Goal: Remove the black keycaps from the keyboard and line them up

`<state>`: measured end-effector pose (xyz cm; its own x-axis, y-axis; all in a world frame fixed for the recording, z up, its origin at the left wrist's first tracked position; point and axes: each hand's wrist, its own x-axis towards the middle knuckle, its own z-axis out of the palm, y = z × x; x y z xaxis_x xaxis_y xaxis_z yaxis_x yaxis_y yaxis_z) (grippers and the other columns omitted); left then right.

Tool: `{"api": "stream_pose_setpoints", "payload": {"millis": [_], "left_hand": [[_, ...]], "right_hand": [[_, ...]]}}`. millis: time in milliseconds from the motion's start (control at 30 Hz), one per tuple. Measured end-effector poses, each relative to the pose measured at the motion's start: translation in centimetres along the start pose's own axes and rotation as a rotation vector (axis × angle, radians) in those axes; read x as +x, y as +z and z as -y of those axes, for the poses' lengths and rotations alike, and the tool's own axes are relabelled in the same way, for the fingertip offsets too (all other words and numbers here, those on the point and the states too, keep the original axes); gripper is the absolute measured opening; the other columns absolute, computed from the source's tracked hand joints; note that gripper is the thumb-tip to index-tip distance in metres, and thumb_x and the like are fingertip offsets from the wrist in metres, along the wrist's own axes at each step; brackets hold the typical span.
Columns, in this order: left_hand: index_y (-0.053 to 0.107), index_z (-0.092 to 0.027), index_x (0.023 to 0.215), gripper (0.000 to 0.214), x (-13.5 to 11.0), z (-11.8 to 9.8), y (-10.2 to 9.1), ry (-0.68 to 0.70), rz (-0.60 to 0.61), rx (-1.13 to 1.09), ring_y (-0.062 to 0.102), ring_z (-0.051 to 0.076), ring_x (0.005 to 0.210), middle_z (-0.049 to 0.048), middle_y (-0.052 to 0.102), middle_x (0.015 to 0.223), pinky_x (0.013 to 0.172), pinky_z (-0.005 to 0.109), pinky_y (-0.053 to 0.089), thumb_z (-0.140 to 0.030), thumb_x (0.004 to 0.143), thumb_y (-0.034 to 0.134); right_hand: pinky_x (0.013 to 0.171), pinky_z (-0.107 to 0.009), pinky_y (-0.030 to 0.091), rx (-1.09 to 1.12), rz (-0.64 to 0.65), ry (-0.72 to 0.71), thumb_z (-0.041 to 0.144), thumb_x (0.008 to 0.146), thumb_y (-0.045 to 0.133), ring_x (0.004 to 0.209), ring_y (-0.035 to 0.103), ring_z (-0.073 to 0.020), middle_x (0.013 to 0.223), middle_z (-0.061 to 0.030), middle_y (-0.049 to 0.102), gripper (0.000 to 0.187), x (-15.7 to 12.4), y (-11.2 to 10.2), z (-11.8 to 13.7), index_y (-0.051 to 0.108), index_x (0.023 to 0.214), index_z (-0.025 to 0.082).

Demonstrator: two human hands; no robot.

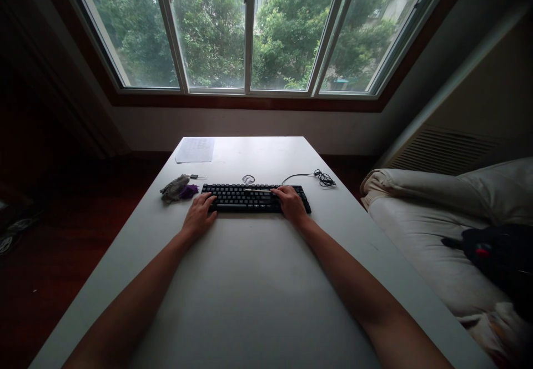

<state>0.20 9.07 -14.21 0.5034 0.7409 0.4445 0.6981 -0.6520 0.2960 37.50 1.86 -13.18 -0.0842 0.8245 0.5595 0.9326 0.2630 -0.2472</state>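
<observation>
A black keyboard (245, 200) lies crosswise on the white table (258, 280). My left hand (199, 213) is on its left end, fingers over the edge keys and thumb at the front side, steadying it. Toward the right part of the keys, my right hand (291, 202) pinches a thin, light-coloured tool (257, 191) that points left across the upper key rows. What kind of tool it is, I cannot make out. Whether its tip touches a key is too small to tell.
Left of the keyboard lie a grey-and-purple fuzzy cloth (177, 189) and a small dark piece with a light shaft (195, 177). Behind it are a small ring-shaped item (249, 179) and a coiled cable (323, 178). Paper (195, 150) rests far left; a sofa (433, 236) stands right.
</observation>
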Motion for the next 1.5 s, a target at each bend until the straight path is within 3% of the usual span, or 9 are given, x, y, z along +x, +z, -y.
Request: {"api": "stream_pose_setpoints", "payload": {"millis": [367,667,1500], "left_hand": [[0.054,-0.023,0.137,0.05,-0.1,0.1,0.1,0.003,-0.011,-0.002,0.04,0.032,0.138,0.0097,0.047,0.146,0.119,0.052,0.036,-0.028,0.087,0.059],[0.053,-0.023,0.138,0.051,0.0,0.1,0.1,0.003,-0.001,0.002,0.039,0.032,0.138,0.0099,0.047,0.147,0.118,0.052,0.036,-0.028,0.087,0.059],[0.053,-0.023,0.137,0.05,0.0,-0.2,-0.1,-0.001,-0.001,-0.002,0.039,0.032,0.138,0.0102,0.047,0.146,0.119,0.051,0.035,-0.028,0.087,0.058]], "right_hand": [[0.091,-0.037,0.047,-0.053,-0.03,-0.031,0.006,0.094,0.046,0.099,0.054,-0.0234,0.104,-0.0088,0.063,0.045,0.0,-0.3,0.0,0.071,0.125,0.029],[0.084,-0.031,0.044,-0.025,0.045,-0.02,0.014,0.098,0.045,0.092,0.051,-0.0207,0.099,-0.0066,0.058,0.042,0.0,0.5,0.0,0.07,0.125,0.033],[0.083,-0.033,0.042,-0.092,0.016,-0.043,0.008,0.096,0.041,0.093,0.05,-0.0221,0.101,-0.008,0.056,0.046,-0.1,0.2,0.1,0.07,0.124,0.031]]}}
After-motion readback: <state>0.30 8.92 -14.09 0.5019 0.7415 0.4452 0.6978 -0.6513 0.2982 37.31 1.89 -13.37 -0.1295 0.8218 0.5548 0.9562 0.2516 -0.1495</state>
